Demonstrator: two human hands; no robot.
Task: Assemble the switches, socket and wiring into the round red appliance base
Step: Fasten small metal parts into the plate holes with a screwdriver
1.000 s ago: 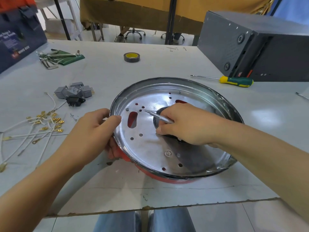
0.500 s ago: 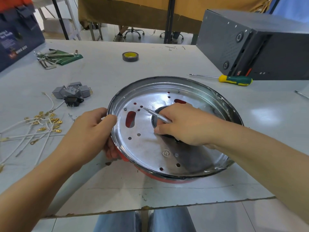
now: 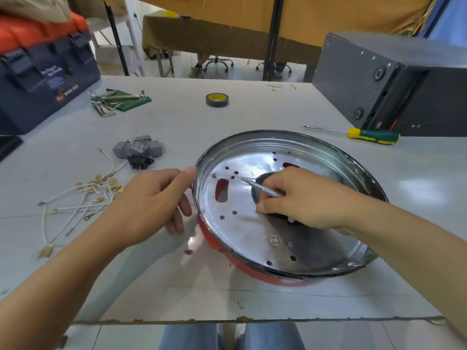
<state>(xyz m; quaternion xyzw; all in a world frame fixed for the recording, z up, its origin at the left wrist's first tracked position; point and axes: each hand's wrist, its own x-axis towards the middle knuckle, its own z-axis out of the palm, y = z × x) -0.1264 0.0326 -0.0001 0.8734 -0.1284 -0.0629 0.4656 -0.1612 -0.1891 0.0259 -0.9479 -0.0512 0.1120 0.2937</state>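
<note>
Grip loosened: my left hand now only touches the red base rim at nine o'clock, fingers relaxed; right hand keeps pinching the metal tool, so fitting hasn't begun.

White table carrying red base, tape roll, screwdriver, switches, wires

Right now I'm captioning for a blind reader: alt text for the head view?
A right hand holds a metal tool inside a round red base while the left hand touches its rim; switches and wires lie left.
</note>
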